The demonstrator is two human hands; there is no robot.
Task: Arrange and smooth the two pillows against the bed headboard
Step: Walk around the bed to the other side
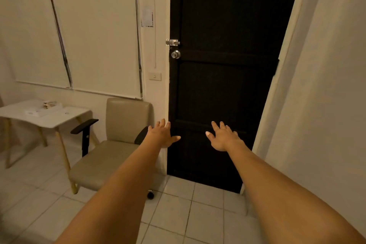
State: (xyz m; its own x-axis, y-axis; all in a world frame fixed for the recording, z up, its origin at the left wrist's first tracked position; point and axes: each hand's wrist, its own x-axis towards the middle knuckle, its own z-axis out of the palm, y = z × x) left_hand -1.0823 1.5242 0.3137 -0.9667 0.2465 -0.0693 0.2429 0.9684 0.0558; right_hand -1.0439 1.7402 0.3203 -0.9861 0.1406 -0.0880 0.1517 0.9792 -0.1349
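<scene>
Neither pillow, the bed nor the headboard shows in the head view. Both my arms stretch straight forward at about waist height. My left hand [161,133] is open, palm down, fingers spread, and holds nothing; it hangs in front of the beige chair's right edge. My right hand [222,137] is also open with fingers apart and empty, in front of the lower part of the black door [227,77].
The black door is closed, with a silver knob [175,54] and a latch [172,42]. A beige office chair [118,140] on castors stands left of it, and a small white table [49,117] further left. A white wall [326,85] rises at right. White tiled floor [178,214] lies below.
</scene>
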